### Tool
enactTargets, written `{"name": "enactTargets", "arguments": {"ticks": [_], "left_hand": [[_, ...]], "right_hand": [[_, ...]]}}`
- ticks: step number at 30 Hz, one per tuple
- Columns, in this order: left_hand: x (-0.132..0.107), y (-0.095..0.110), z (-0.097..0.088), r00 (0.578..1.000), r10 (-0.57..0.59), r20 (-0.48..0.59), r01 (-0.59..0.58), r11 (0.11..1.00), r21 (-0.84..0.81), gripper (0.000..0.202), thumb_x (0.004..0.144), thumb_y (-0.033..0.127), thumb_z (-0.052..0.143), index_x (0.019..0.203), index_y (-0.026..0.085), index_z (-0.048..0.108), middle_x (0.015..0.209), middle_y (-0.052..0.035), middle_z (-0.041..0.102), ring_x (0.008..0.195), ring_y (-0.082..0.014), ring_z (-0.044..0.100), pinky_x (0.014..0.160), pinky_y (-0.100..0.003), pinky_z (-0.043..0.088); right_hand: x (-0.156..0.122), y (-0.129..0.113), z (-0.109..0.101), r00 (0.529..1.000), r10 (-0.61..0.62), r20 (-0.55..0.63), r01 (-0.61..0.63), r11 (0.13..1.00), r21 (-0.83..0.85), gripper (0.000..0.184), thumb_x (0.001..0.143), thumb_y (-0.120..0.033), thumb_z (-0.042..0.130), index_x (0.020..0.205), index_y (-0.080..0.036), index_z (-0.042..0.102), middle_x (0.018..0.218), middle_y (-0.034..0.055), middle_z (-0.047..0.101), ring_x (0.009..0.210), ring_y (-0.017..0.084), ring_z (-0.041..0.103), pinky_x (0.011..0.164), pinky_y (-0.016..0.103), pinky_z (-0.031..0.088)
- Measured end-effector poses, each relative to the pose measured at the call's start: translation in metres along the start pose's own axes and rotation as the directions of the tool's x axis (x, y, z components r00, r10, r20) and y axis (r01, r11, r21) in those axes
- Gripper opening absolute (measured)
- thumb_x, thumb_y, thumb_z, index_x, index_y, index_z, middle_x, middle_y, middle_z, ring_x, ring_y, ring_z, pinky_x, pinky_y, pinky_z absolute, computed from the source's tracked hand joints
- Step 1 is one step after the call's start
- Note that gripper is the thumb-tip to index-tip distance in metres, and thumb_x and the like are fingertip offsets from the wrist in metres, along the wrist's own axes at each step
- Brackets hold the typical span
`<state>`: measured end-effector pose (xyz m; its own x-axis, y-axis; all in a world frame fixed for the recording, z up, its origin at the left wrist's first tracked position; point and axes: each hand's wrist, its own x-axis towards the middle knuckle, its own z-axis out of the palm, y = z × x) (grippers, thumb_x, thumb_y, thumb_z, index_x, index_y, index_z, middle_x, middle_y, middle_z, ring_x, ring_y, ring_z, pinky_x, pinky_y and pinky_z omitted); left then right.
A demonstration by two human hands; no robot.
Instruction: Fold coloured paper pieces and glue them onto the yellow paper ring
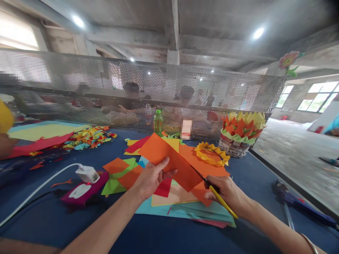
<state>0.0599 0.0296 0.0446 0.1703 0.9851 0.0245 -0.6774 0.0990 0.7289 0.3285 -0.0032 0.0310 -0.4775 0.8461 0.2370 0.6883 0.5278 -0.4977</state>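
Note:
My left hand point(153, 176) pinches a folded-looking piece of orange paper point(172, 162) between thumb and fingers, holding it up above the table. Yellow-handled scissors point(221, 201) are in my right hand point(225, 192), their blades lying along the right part of the orange paper's upper edge. How far the blades are apart is hard to make out. Beneath both hands lies a stack of coloured paper sheets point(185, 210), light blue, peach and pink. Orange and green paper pieces point(116, 187) spread to the left of it. Behind my right hand rests a ring of pointed yellow-orange paper point(212, 154).
A basket with folded paper points point(238, 141) stands at the back right, a green-capped bottle point(158, 123) at the back. Left are a purple power strip with a white charger point(87, 174) and paper scraps point(90, 137). A glue gun point(299, 201) lies right. A perforated metal screen point(106, 77) runs behind.

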Motion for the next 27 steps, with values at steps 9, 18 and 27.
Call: {"name": "enactTargets", "arguments": {"ticks": [9, 18, 27], "left_hand": [[0.001, -0.005, -0.002, 1.0, -0.001, 0.014, 0.0, 0.999, 0.046, 0.024, 0.066, 0.021, 0.09, 0.078, 0.013, 0.07, 0.086, 0.0003, 0.066, 0.08, -0.0134, 0.063, 0.078, -0.039, 0.065], [0.0, -0.009, -0.002, 0.998, -0.047, 0.034, 0.044, 0.996, 0.083, 0.026, 0.066, 0.026, 0.09, 0.074, 0.012, 0.07, 0.079, 0.0005, 0.065, 0.074, -0.0117, 0.06, 0.078, -0.036, 0.063], [-0.001, -0.013, -0.002, 0.997, -0.071, 0.029, 0.068, 0.993, 0.096, 0.028, 0.064, 0.03, 0.091, 0.072, 0.012, 0.071, 0.082, -0.002, 0.068, 0.076, -0.0136, 0.063, 0.08, -0.033, 0.06]], "right_hand": [[-0.001, -0.009, -0.001, 1.0, 0.003, 0.0, -0.003, 1.0, 0.0, 0.062, 0.081, -0.083, 0.045, 0.075, -0.021, 0.044, 0.066, -0.0033, 0.052, 0.059, 0.011, 0.04, 0.055, 0.024, 0.029], [-0.001, -0.01, -0.001, 1.0, 0.019, 0.007, -0.018, 1.0, -0.016, 0.064, 0.08, -0.085, 0.043, 0.079, -0.021, 0.048, 0.071, -0.0012, 0.056, 0.062, 0.013, 0.044, 0.057, 0.025, 0.031], [-0.001, -0.011, 0.0, 1.0, 0.011, 0.0, -0.011, 1.0, -0.001, 0.063, 0.081, -0.085, 0.043, 0.079, -0.022, 0.048, 0.072, -0.0004, 0.059, 0.062, 0.013, 0.048, 0.058, 0.025, 0.033]]}}
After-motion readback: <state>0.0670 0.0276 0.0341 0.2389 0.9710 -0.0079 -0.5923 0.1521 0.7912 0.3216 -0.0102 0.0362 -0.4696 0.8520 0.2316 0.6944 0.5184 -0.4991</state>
